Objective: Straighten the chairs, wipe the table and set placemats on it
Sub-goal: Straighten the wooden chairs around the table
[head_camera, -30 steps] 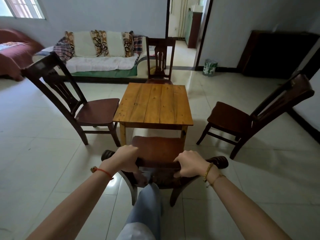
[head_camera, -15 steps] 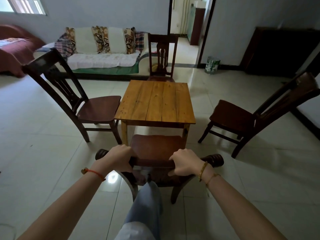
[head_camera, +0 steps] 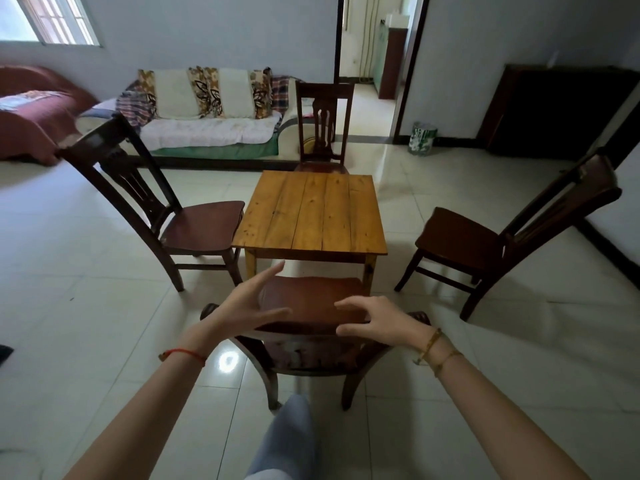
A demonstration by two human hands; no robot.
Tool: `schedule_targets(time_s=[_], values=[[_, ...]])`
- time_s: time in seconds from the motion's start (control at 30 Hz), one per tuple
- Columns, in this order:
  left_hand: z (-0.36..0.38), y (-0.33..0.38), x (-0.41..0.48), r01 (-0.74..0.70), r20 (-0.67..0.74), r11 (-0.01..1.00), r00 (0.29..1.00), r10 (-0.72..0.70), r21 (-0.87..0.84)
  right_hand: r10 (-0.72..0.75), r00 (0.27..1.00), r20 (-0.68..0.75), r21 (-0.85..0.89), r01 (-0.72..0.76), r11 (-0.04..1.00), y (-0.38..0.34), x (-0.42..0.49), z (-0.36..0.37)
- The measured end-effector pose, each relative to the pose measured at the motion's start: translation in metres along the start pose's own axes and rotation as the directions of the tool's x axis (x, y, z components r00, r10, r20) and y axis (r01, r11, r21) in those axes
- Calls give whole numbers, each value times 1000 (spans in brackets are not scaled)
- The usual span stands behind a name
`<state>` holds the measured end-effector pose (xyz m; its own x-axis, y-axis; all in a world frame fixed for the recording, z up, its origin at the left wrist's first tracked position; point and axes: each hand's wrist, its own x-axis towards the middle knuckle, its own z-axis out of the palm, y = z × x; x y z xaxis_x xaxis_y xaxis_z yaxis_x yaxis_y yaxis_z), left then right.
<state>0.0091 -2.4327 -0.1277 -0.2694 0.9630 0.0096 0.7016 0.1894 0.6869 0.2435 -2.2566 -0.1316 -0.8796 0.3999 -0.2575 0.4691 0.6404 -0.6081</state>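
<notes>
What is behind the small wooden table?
A dark chair stands at the table's far edge, with a cushioned sofa farther back. The tabletop hides the chair's legs and most of its seat.

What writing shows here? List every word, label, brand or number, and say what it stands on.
No text here can be read.
The bin: green and white print, too blurred to tell whether it holds words.

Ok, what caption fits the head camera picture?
Left hand and right hand hover open over the near chair at the wooden table.
</notes>
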Motion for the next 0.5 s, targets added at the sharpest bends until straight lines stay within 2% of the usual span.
schedule_targets(time_s=[0.1, 0.2, 0.33, 0.5], values=[[-4, 38, -8, -68, -116, 995, 991, 59, -75, -14, 993, -117, 173, 35, 984, -4, -34, -21], [-3, 76, -18, -122, -141, 987, 984, 106, -109, -15, 980, -198, 273, 70, 959, -10, -77, -43], [8, 127, -26, -176, -137, 974, 978, 156, -144, -12, 953, -302, 327, 116, 938, -14, -131, -63], [33, 185, -16, -252, -102, 956, 966, 238, -149, 15, 925, -380, 308, 112, 945, 5, -174, -82]])
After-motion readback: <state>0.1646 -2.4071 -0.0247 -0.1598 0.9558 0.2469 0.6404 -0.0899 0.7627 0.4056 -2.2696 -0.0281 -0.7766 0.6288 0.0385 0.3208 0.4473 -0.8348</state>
